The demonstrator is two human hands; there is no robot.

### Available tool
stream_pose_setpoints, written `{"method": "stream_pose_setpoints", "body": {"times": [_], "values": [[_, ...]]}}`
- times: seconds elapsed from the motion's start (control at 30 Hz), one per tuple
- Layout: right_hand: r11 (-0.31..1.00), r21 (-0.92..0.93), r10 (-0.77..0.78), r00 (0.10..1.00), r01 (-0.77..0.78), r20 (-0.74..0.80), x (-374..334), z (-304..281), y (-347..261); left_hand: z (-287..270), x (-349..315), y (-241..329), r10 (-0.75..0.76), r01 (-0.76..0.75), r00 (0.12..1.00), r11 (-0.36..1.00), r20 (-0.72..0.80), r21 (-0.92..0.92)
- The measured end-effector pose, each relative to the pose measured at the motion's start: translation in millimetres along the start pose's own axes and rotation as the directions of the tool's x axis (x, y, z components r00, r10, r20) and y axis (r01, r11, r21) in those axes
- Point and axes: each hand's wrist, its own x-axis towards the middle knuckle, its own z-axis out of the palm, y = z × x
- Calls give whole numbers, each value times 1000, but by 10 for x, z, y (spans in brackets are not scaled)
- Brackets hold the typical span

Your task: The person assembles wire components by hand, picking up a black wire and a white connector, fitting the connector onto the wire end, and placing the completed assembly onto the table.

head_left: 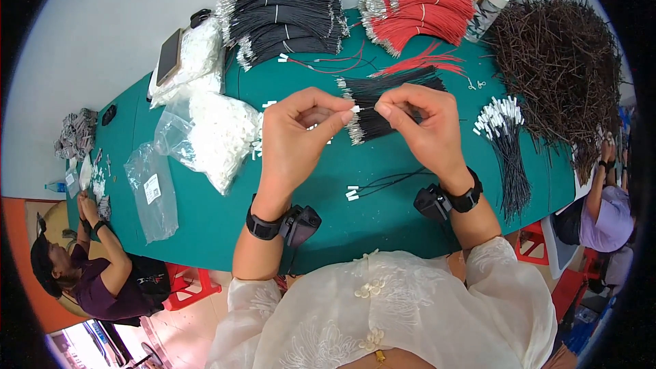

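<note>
My left hand pinches a small white plastic connector between thumb and forefinger. Facing it, my right hand grips a thin black wire, whose end is at the connector; I cannot tell how far it goes in. Under both hands lies a spread row of black wires with metal-tipped ends. Closer to me, a few black wires with white connectors rest on the green table. Left of my left hand, a clear bag spills white connectors.
Bundled black wires and red wires lie at the back. Rightward are finished-looking connector wires and a tangled dark heap. A phone tops a bag at left. A co-worker sits left, another person right.
</note>
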Motion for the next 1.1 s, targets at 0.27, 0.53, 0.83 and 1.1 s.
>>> {"method": "stream_pose_setpoints", "body": {"times": [0.27, 0.53, 0.83, 1.1], "values": [[993, -102, -50, 999, 51, 16, 32, -27, -33, -8, 20, -20, -2, 2, 1000, 1000, 15, 10], [994, -87, -71, 997, 72, 22, 9, -7, -23, 21, 13, -42, -5, 5, 1000, 1000, 27, 0], [995, 31, 96, 993, -98, 68, 17, 1, 33, 13, 17, -58, -7, 6, 999, 999, 36, 39], [1000, -2, 14, 999, -14, 35, -15, 47, 33, 52, 0, -70, -8, 8, 1000, 1000, 23, 20]]}}
